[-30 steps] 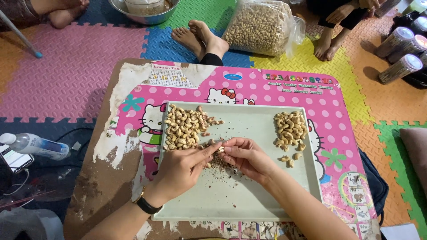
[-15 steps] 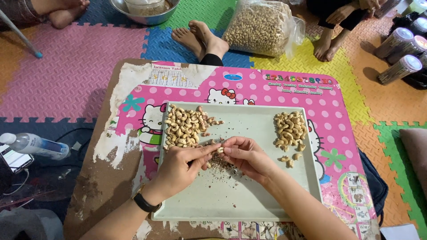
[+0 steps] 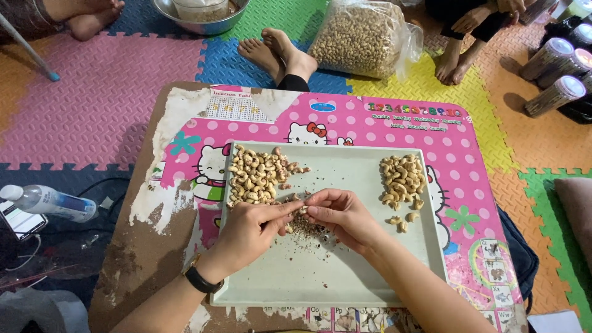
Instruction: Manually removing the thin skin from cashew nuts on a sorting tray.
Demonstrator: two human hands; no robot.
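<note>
A single cashew nut (image 3: 303,209) sits pinched between the fingertips of the left hand (image 3: 250,231) and right hand (image 3: 342,216), low over the middle of the pale tray (image 3: 345,283), above a scatter of brown skin flakes (image 3: 305,228). The step looks like peeling; next calls for dropping the clean nut onto the right peeled pile (image 3: 402,179), then picking from the far-left unpeeled pile (image 3: 256,176). Since a second ago the hands have barely shifted.

A low table (image 3: 185,203) with a worn pink cartoon-printed top stands on a floor of coloured foam mats (image 3: 92,105). A pale rectangular tray (image 3: 345,277) lies flat on the table. On the mats beyond the table sit a clear bag of nuts (image 3: 361,38) and a metal bowl (image 3: 200,15).
</note>
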